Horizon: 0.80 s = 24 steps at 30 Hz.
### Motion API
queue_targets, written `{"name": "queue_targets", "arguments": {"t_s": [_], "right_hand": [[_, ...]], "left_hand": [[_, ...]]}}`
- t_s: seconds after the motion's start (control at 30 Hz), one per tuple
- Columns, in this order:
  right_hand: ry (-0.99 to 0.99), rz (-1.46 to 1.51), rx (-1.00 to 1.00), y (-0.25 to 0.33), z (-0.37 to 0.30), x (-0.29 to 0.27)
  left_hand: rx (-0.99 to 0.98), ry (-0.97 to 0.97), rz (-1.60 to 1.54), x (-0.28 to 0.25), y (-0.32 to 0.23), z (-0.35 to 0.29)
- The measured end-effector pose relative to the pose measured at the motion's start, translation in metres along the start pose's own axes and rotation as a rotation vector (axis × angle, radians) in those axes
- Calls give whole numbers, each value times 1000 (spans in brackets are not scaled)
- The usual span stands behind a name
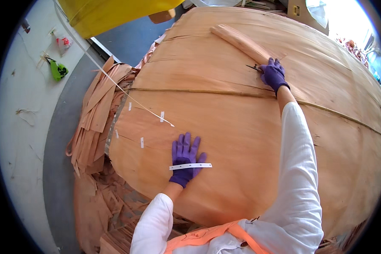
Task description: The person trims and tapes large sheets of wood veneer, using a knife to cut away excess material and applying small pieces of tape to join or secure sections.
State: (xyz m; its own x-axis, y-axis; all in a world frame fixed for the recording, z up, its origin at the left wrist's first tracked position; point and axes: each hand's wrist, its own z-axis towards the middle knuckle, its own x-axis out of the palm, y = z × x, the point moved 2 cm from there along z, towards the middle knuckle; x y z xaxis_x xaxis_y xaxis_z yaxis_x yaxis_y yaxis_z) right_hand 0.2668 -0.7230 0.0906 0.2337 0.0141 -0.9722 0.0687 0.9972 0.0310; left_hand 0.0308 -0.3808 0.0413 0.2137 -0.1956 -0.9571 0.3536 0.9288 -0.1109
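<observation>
op: so what are the two hands up to here?

reply: left hand, purple glove, is palm down on the big light brown wood sheet. fingers are extended, not closed around anything. a white dotted strip lies right across the back of it, below the knuckles.

op: and the right hand?

reply: same kind of glove, way further up the sheet. it's at the near end of a long narrow wood piece that slants off to the upper left. a small dark tool pokes out on its thumb side. honestly can't tell if the fingers are closed on the tool, the wood or both.

op: anything else on the sheet?

reply: yeah, a few short white tape bits left of the left hand, plus a white cord whose tip ends just past those fingertips. a thin dark brown line runs crosswise between the two hands. there's also a messy pile of wood scraps off the left edge.
</observation>
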Motion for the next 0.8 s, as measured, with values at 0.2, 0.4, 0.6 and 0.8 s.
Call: {"name": "queue_targets", "arguments": {"t_s": [0.2, 0.4, 0.6, 0.8], "right_hand": [[-26, 11, -74, -14, 16, 8], [-268, -139, -150, -69, -22, -55], [-492, -264, -226, -145, -174, -196], [-451, -355, -82, -192, -377, -282]], "left_hand": [[-6, 27, 10, -1, 4, 1], [37, -2, 92, 17, 16, -4], [42, -57, 137, 18, 12, 0], [71, -163, 215, 21, 12, -3]]}}
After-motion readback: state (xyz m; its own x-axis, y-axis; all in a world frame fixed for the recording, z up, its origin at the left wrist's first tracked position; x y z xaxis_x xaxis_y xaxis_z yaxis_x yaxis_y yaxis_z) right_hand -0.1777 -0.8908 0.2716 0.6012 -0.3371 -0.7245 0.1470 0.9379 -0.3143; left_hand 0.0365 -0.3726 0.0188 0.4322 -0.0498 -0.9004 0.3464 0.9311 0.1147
